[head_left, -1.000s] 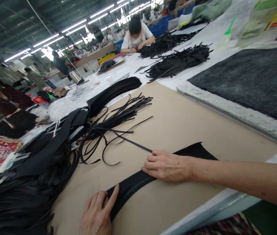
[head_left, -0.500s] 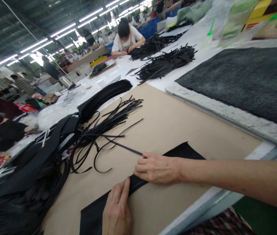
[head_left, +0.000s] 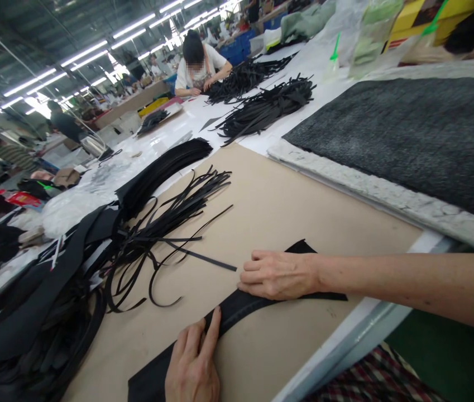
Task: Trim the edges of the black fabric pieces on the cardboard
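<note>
A long curved black fabric piece lies across the brown cardboard sheet near the table's front edge. My right hand rests flat on its middle, fingers together and stretched toward the left. My left hand presses on the lower left part of the same piece, index finger extended along its edge. A thin black strip lies just left of my right fingertips. Loose black strips fan out further left on the cardboard.
A heap of black material fills the left side. A dark grey felt mat on a pale slab lies at the right. More black strip piles sit farther back, where another person works. The table edge runs below my arm.
My left hand slid along the black piece toward my right hand, then eased back a little. The right hand stayed on the piece. The view shifted so everything drifted left.
</note>
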`<action>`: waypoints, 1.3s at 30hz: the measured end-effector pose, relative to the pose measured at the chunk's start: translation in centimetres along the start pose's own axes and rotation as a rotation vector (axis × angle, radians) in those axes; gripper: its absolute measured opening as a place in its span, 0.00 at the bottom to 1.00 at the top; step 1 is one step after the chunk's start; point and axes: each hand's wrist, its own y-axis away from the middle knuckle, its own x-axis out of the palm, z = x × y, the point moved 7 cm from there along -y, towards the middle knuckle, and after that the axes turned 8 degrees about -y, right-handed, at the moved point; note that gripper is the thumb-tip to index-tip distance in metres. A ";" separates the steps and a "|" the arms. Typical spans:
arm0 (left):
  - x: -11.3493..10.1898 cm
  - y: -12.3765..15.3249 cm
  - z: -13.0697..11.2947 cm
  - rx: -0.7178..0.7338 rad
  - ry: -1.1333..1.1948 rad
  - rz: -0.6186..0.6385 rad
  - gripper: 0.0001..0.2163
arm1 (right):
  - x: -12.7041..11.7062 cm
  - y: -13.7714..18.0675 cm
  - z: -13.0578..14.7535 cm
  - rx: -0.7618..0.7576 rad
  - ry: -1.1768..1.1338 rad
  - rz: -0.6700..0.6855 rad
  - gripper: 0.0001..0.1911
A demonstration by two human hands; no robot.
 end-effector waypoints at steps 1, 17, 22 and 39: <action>0.1 -0.1 -0.1 0.025 -0.031 0.011 0.35 | 0.0 0.2 0.0 0.001 0.002 0.002 0.05; -1.4 -4.8 -4.4 0.029 0.145 -0.140 0.24 | -0.5 1.4 0.0 0.029 0.006 -0.021 0.04; -0.4 -5.4 -5.9 -0.125 0.211 -0.114 0.23 | -0.7 1.7 -0.2 0.020 0.027 -0.047 0.04; 0.7 -6.1 -6.4 0.029 0.058 -0.036 0.33 | -1.9 6.4 -2.4 0.036 0.077 -0.099 0.07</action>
